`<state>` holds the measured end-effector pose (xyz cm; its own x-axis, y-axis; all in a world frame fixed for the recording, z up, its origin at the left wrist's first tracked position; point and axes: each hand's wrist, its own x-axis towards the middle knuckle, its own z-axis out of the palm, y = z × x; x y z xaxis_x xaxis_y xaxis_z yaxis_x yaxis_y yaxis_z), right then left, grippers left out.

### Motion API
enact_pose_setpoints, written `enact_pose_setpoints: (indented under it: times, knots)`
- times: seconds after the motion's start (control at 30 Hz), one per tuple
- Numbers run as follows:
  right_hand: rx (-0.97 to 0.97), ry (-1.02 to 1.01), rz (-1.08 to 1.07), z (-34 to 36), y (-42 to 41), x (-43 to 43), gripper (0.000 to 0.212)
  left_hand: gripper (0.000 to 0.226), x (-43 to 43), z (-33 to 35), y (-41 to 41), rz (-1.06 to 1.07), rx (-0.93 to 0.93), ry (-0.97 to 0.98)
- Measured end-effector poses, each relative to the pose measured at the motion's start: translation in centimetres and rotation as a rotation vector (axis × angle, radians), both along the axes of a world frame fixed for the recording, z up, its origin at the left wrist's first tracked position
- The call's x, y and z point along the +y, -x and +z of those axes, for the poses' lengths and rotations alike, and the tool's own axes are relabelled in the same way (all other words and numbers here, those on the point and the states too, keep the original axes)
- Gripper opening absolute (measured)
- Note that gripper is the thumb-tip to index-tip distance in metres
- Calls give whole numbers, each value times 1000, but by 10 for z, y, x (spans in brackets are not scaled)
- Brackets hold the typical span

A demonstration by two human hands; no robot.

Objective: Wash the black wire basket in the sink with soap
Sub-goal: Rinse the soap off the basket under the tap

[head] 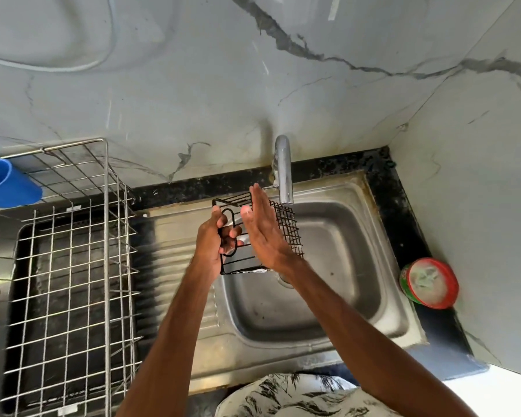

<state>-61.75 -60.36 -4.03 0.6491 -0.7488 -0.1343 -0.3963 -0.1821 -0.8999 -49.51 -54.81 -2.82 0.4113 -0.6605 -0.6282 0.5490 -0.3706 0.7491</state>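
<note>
A small black wire basket [289, 230] is held above the steel sink [352, 245], just under the tap's spout. My left hand [215, 240] grips its left end, fingers curled through the wire loop. Flat against the basket's upper side lies my right hand [265, 233], its fingers straight and pointing toward the wall. Some white foam shows at the basket's lower edge. A round red and green soap tub [429, 282], open and with pale soap inside, stands on the black counter to the right of the sink.
The chrome tap [284, 170] rises from the back edge of the sink. A large steel wire dish rack [73, 266] fills the left side, with a blue plastic container [6, 183] at its far corner. Marble-look walls close in behind and to the right.
</note>
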Motion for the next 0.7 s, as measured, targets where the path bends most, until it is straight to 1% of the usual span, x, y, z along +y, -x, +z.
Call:
enact_pose_setpoints:
  times: [0.07, 0.13, 0.2, 0.27, 0.37, 0.43, 0.57, 0.63, 0.67, 0.7]
  knots:
    - [-45, -8, -55, -11, 7, -10, 57, 48, 3, 2, 0, -6, 13, 10]
    - [-22, -35, -77, -23, 16, -20, 52, 48, 6, 2, 1, 10, 37, 32]
    - [64, -183, -93, -36, 27, -30, 55, 48, 7, 1, 2, 27, 55, 45]
    - [93, -259, -105, -54, 40, -37, 54, 49, 9, 1, 1, 34, 53, 47]
    - [148, -249, -101, -78, 55, -34, 69, 48, 11, 0, -1, 51, 65, 48]
    - [193, -243, -84, -77, 59, -25, 68, 47, 13, -1, -2, 52, 68, 45]
    - [301, -304, -83, -83, 71, -5, 63, 47, 17, -7, -6, 103, 99, 28]
    - [368, -295, -44, -80, 79, 10, 64, 48, 17, -8, -8, 134, 96, 25]
    - [379, -284, -23, -74, 80, 18, 67, 48, 16, -7, -8, 149, 97, 28]
    - [348, -275, -7, -64, 77, 25, 71, 48, 14, -7, -8, 162, 95, 27]
